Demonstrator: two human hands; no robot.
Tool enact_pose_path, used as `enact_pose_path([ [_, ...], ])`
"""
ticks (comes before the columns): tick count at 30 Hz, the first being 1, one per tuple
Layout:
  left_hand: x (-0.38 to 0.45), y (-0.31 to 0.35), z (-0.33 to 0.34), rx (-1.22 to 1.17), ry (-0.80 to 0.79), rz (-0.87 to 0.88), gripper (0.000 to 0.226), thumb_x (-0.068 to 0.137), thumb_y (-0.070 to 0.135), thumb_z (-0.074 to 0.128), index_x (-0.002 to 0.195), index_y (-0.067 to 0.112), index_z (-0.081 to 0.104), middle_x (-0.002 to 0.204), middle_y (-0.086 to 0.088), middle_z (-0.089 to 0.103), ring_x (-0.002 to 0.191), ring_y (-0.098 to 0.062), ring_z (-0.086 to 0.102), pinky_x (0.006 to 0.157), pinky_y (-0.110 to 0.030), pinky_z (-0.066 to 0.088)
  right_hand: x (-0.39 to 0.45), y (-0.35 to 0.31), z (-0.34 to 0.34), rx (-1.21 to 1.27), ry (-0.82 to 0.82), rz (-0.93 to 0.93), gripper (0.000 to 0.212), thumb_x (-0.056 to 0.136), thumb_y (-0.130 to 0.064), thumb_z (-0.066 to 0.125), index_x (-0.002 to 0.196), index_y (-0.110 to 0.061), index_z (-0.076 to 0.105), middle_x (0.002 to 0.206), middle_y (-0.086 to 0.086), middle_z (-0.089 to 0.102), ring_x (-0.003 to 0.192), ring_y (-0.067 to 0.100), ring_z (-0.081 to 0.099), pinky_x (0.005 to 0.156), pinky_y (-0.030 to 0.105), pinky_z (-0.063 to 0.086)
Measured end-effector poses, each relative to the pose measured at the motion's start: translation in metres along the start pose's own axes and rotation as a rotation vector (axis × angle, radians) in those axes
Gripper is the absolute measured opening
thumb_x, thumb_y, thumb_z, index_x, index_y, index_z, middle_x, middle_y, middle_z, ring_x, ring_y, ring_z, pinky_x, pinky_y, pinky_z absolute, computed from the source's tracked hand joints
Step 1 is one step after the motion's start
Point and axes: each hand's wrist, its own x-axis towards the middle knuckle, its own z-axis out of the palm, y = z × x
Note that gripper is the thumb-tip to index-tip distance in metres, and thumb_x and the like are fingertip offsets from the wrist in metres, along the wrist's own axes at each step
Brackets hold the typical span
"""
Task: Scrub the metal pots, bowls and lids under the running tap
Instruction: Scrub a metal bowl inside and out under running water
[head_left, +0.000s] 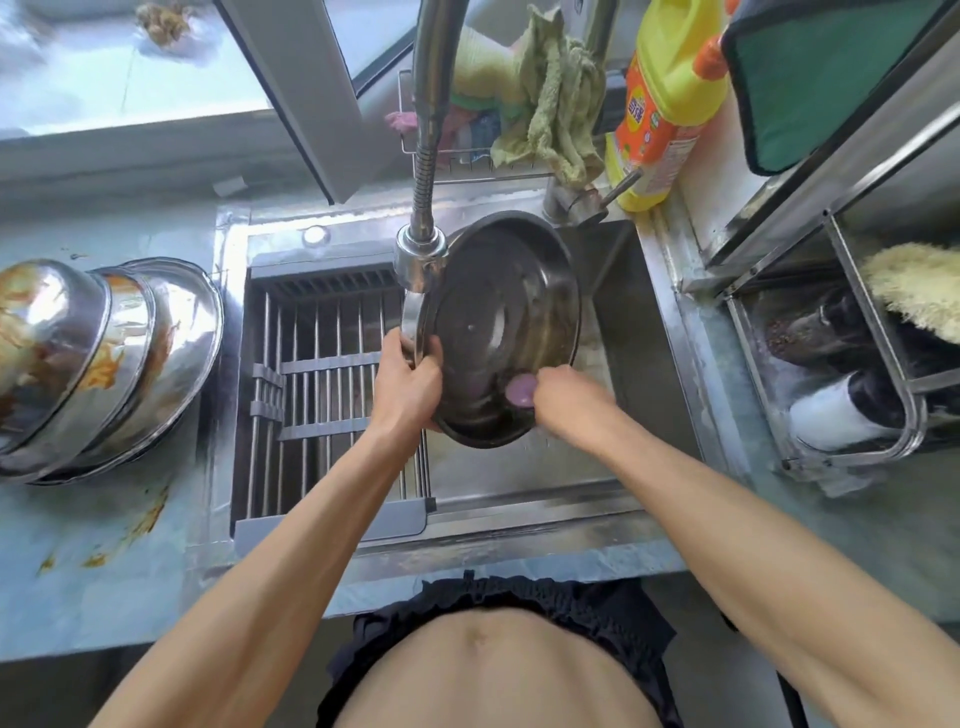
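A round metal lid (498, 312), dark on its inner face, is tilted up over the sink (639, 332), right under the tap's spray head (422, 260). My left hand (408, 376) grips the lid's left rim. My right hand (566, 397) holds a small purple scrubber (521, 391) pressed against the lid's lower inner face. Three dirty metal bowls (104, 358) lie stacked on their sides on the counter at the left, smeared with orange food.
A slatted drain rack (322, 395) spans the sink's left half. Behind the sink stand a yellow detergent bottle (670, 98) and a wire caddy with a green cloth (556, 104). A metal rack with brushes (852, 364) sits at the right. Orange stains mark the left counter (104, 540).
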Motion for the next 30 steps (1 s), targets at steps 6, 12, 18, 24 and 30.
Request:
enact_pose_path([
  [6, 0.011, -0.004, -0.002, -0.044, -0.087, -0.065, 0.011, 0.106, 0.033, 0.049, 0.109, 0.023, 0.051, 0.108, -0.007, 0.068, 0.095, -0.03, 0.072, 0.078, -0.059, 0.06, -0.007, -0.005, 0.026, 0.55, -0.087, -0.036, 0.024, 0.093, -0.017, 0.053, 0.107, -0.018, 0.073, 0.081, 0.006, 0.072, 0.068, 0.022, 0.067, 0.042, 0.021, 0.041],
  [12, 0.013, -0.016, -0.019, -0.274, -0.187, -0.286, 0.032, 0.11, 0.036, 0.043, 0.134, 0.019, 0.054, 0.117, -0.011, 0.075, 0.093, -0.033, 0.077, 0.06, -0.052, 0.061, -0.014, 0.043, 0.051, 0.827, 0.169, 0.364, 0.036, 0.081, -0.04, 0.073, 0.094, -0.01, 0.059, 0.086, 0.006, 0.061, 0.073, 0.023, 0.06, 0.059, 0.028, 0.042],
  [18, 0.013, -0.022, -0.028, -0.178, -0.302, -0.33, 0.038, 0.103, 0.04, 0.058, 0.131, 0.014, 0.06, 0.118, -0.011, 0.075, 0.102, -0.032, 0.074, 0.067, -0.045, 0.062, 0.003, 0.042, 0.057, 1.273, 0.221, 0.444, 0.015, 0.084, -0.007, 0.068, 0.075, -0.009, 0.056, 0.061, 0.008, 0.05, 0.045, 0.018, 0.04, 0.047, 0.027, 0.032],
  [24, 0.05, 0.042, -0.063, 0.308, -0.27, -0.048, 0.018, 0.1, 0.026, 0.057, 0.11, 0.01, 0.059, 0.104, -0.015, 0.074, 0.087, -0.027, 0.076, 0.072, -0.044, 0.064, 0.019, 0.042, 0.042, 1.179, 0.299, 0.377, 0.015, 0.084, -0.005, 0.065, 0.074, -0.013, 0.058, 0.06, 0.004, 0.054, 0.047, 0.017, 0.044, 0.046, 0.025, 0.035],
  [30, 0.057, 0.078, -0.074, 0.503, -0.417, -0.106, 0.021, 0.103, 0.018, 0.051, 0.113, 0.003, 0.063, 0.092, -0.018, 0.078, 0.081, -0.034, 0.077, 0.073, -0.046, 0.065, 0.036, 0.047, 0.015, 1.002, 0.366, 0.235, 0.012, 0.082, -0.012, 0.069, 0.075, -0.015, 0.061, 0.074, 0.007, 0.061, 0.069, 0.026, 0.058, 0.058, 0.028, 0.039],
])
